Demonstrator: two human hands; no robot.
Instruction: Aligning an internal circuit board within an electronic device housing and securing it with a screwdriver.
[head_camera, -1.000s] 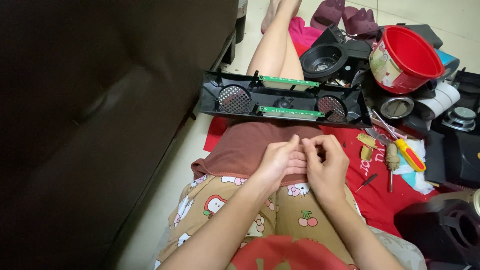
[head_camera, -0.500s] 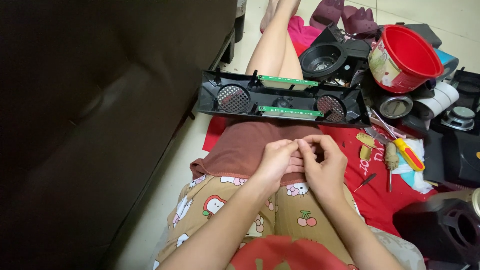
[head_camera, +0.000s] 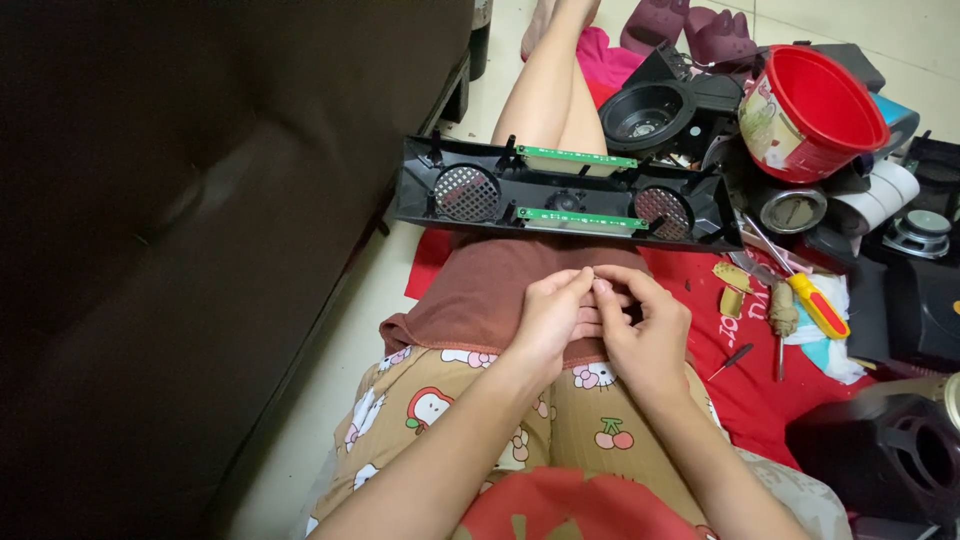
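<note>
Resting together on the lap, left hand (head_camera: 553, 318) and right hand (head_camera: 640, 325) pinch their fingers narrow at one spot (whatever they grip is too small to tell), close to the black speaker panel (head_camera: 565, 195) lying across the legs, within reach.

Left hand (head_camera: 548, 318) and right hand (head_camera: 645, 330) meet over the lap, fingertips pressed together at one spot; whatever is pinched between them is too small to make out. Nearest item: long black plastic speaker panel (head_camera: 565, 195), lying flat across the legs just beyond the hands, inner side up. It has a round mesh grille near each end and two narrow green circuit boards along its middle.
</note>
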